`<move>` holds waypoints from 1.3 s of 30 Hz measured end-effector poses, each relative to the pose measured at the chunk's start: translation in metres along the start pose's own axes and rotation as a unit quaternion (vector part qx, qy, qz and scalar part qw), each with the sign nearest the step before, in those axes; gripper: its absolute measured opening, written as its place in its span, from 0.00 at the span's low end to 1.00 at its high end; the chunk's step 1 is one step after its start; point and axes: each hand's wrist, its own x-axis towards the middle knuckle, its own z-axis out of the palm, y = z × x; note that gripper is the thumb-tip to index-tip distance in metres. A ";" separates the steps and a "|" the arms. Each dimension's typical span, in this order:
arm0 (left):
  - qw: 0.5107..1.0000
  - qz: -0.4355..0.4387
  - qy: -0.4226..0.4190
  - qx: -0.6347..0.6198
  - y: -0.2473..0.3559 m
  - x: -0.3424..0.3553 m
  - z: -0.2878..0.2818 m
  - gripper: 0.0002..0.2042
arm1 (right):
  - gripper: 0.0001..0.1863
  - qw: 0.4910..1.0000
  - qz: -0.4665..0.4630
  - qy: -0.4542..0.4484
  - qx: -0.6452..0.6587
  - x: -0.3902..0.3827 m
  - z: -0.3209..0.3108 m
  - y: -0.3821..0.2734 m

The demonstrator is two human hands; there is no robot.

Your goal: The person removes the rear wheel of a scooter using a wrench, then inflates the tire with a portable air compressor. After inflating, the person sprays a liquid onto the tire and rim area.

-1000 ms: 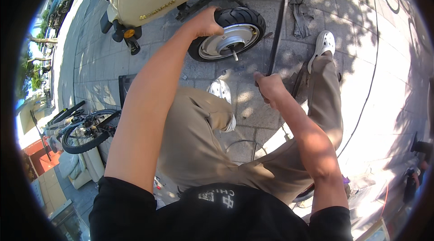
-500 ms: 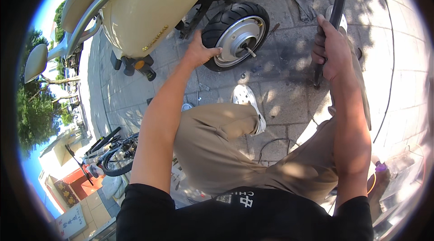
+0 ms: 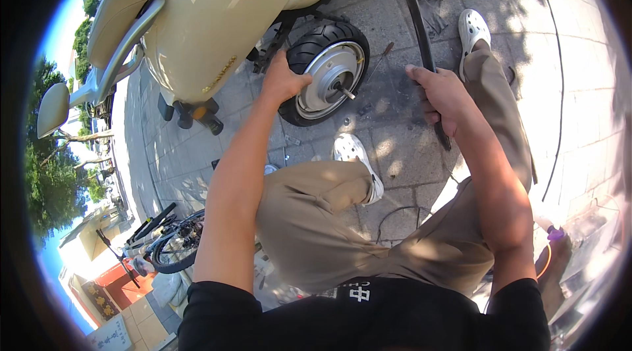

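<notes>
The right hand (image 3: 442,98), at two o'clock, has its grip wrapped around the lower part of the bar (image 3: 420,30), perhaps to control it well. The left hand (image 3: 283,81), at eleven, has its grip pinching the edge of the wheel (image 3: 327,76), probably to keep it steady; this wheel is at twelve. Farther, at eleven, is the scooter (image 3: 197,32). I count one bar, one wheel, one scooter.

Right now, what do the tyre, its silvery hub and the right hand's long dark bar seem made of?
Tyre: probably rubber, matte black with moulded tread grooves.
Hub: looks like metal, satin silver-grey with soft highlights.
Long dark bar: perhaps metal, though plastic or rubber is possible; smooth with faint sheen.
</notes>
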 end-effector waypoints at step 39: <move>0.995 -0.028 -0.036 -0.087 -0.075 -0.030 0.016 0.59 | 0.19 0.974 -0.009 -0.011 0.224 0.012 -0.029 -0.004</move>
